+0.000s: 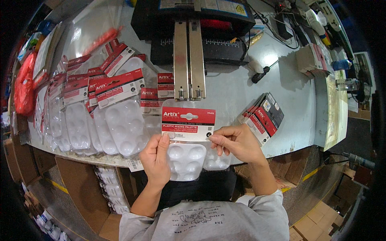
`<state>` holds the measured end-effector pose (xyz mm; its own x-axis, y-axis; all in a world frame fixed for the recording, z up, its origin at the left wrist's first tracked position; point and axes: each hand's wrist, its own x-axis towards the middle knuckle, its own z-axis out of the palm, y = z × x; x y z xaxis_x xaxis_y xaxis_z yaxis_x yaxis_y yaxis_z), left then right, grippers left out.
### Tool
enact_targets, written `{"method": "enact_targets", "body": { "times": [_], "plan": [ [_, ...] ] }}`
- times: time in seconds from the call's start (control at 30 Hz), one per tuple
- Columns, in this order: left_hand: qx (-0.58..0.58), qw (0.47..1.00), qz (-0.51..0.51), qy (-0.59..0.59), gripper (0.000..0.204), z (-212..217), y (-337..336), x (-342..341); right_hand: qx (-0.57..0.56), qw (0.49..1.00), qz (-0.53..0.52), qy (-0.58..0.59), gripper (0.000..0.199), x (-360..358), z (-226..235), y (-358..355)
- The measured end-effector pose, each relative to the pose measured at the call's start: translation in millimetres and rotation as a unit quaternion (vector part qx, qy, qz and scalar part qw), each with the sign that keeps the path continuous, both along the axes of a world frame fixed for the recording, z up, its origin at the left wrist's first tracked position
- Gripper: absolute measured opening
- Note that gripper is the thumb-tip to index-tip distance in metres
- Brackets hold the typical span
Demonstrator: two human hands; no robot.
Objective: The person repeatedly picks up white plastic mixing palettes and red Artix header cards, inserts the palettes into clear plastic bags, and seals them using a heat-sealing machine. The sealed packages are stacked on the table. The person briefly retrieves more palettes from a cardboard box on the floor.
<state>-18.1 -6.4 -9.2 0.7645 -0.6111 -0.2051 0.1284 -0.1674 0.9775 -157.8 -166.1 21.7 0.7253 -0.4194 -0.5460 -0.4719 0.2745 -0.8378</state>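
Between my two hands is a packaged white plastic mixing palette [185,162] with a red and white header card [188,125] across its top. My left hand [157,158] pinches the card's lower left corner, thumb on top. At the lower right corner, my right hand [238,143] grips the card between thumb and fingers. Just beyond the card are the ends of two metal bars [189,60] reaching out from a black machine [193,18]. Another white palette [217,161] lies partly hidden beneath my right hand at the table edge.
Many packaged palettes [124,124] are heaped on the left of the table [287,96]. A fanned stack of header cards [263,118] lies to the right. Farther back are a screwdriver [263,73] and another card stack [311,60]. Cardboard boxes [80,188] stand below the edge.
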Motion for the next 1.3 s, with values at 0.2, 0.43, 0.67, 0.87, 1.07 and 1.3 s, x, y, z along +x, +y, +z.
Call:
{"method": "enact_targets", "body": {
  "times": [0.2, 0.43, 0.67, 0.87, 1.07, 1.3],
  "plan": [
    [0.050, 0.998, -0.011, -0.040, 0.027, 2.1, -1.8, 1.3, 0.097, 0.994, -0.029, -0.027, 0.022, -2.6, -10.8, 4.9],
    [0.138, 0.976, -0.006, -0.171, 0.033, -16.9, -45.6, 25.6, 0.085, 0.977, -0.170, -0.091, 0.017, 37.5, -35.9, -8.8],
    [0.077, 0.985, 0.017, -0.153, 0.033, -36.0, -55.5, 31.7, 0.068, 0.972, -0.186, -0.123, 0.020, 42.0, -48.8, -13.6],
    [0.072, 0.983, 0.013, -0.170, 0.032, -30.0, -52.1, 28.6, 0.039, 0.973, -0.190, -0.125, 0.019, 39.4, -42.9, -9.2],
    [0.077, 0.981, 0.013, -0.176, 0.031, -41.5, -56.9, 31.9, 0.055, 0.968, -0.204, -0.137, 0.019, 41.2, -52.0, -10.8],
    [0.210, 0.927, -0.116, -0.289, 0.027, -29.8, -24.3, 53.1, -0.406, 0.898, -0.166, -0.035, 0.027, 14.9, -21.0, -13.6]
  ]
}}
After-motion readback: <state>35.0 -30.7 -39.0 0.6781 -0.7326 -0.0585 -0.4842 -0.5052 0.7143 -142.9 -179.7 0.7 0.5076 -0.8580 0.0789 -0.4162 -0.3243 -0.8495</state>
